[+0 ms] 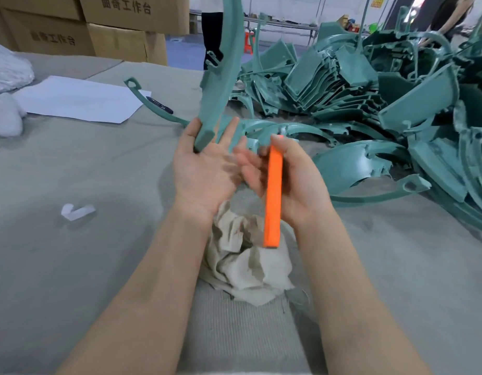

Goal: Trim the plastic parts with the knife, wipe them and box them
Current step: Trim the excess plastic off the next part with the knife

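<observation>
A long curved teal plastic part (223, 71) stands upright, its lower end resting in the open palm of my left hand (204, 163), between thumb and fingers. My right hand (288, 180) grips an orange knife (273, 196) by its handle, held nearly vertical just right of my left palm; its fingers are blurred. The blade is not visible. A crumpled beige cloth (248, 263) lies on the table under both wrists. A big pile of teal plastic parts (369, 109) covers the right side of the table.
The table (72, 266) has a grey-green felt cover. White paper (80, 98) with a pen and another teal curved part (150, 106) lie at the left back. A small white plastic scrap (77, 211) sits left. Cardboard boxes (93, 28) stand behind. A person stands at the far right.
</observation>
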